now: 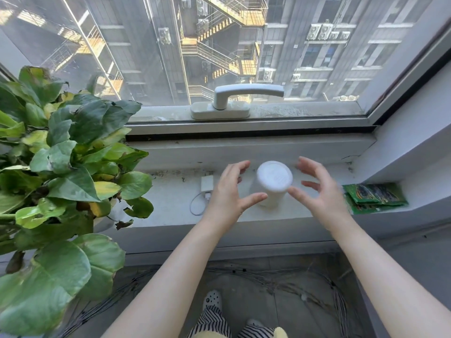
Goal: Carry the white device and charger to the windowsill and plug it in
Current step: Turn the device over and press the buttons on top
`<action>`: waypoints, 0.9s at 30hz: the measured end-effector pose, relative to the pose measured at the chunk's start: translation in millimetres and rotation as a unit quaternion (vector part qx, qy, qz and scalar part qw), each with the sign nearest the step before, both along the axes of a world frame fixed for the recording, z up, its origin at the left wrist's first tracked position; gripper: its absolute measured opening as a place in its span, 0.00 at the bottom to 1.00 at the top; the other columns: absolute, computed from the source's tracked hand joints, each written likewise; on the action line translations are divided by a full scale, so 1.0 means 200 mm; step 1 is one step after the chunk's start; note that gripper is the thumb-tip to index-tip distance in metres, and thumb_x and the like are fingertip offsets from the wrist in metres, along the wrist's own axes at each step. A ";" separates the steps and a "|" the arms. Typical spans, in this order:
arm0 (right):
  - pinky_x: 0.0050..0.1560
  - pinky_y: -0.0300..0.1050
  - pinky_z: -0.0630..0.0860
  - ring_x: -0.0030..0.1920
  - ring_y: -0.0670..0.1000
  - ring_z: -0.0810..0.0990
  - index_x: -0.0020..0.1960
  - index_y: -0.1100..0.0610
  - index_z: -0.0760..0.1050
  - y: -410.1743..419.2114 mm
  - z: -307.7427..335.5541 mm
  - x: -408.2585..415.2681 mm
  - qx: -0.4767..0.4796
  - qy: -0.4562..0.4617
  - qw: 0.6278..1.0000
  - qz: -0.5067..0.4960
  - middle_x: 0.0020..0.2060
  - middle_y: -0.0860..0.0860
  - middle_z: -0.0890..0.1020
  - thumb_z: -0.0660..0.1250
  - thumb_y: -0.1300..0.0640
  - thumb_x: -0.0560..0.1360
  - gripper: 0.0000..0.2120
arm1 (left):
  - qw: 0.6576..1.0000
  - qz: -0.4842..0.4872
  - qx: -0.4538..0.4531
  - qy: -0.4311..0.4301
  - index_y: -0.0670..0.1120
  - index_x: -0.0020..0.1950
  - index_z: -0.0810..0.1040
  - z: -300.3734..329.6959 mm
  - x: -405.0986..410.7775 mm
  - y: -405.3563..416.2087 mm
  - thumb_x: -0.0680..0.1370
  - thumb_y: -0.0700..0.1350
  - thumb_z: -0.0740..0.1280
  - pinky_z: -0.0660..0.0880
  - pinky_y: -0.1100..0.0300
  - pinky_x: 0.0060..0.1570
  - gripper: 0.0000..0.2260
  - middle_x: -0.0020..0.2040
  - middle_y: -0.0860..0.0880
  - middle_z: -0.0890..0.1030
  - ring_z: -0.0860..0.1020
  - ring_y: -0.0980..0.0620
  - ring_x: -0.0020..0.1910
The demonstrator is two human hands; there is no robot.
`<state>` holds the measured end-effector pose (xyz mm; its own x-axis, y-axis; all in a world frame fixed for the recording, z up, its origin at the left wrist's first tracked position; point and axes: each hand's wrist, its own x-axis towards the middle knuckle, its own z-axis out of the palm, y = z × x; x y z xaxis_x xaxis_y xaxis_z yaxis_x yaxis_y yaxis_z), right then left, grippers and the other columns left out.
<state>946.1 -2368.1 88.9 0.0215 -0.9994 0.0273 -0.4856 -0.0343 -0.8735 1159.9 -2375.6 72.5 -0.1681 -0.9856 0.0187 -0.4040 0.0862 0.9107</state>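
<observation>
The white device [273, 182], a round upright cylinder, stands on the windowsill [170, 198] in the middle of the head view. My left hand [229, 191] is just left of it and my right hand [319, 191] just right, both with fingers spread and a small gap to the device. The white charger block [207, 183] lies flat on the sill left of my left hand. Its thin white cable [195, 206] loops toward the sill's front edge and runs under my left hand.
A large leafy potted plant [61, 167] fills the left side and overhangs the sill. Green packets [375, 197] lie at the sill's right end by the wall. The window handle [234, 98] sits behind. Cables run across the floor [268, 281] below.
</observation>
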 end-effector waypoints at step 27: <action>0.47 0.42 0.78 0.50 0.47 0.83 0.54 0.49 0.79 -0.09 0.05 0.14 0.142 -0.108 0.978 0.110 0.49 0.48 0.85 0.69 0.40 0.66 0.21 | 0.975 0.024 0.194 0.102 0.46 0.57 0.79 0.14 0.03 -0.01 0.69 0.55 0.73 0.79 0.62 0.50 0.21 0.52 0.50 0.85 0.82 0.56 0.51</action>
<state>973.1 -2385.6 99.1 0.2610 -0.9391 -0.2234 -0.2973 0.1420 -0.9442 1166.0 -2378.6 101.2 -0.1537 -0.9315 -0.3297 -0.2068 -0.2960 0.9325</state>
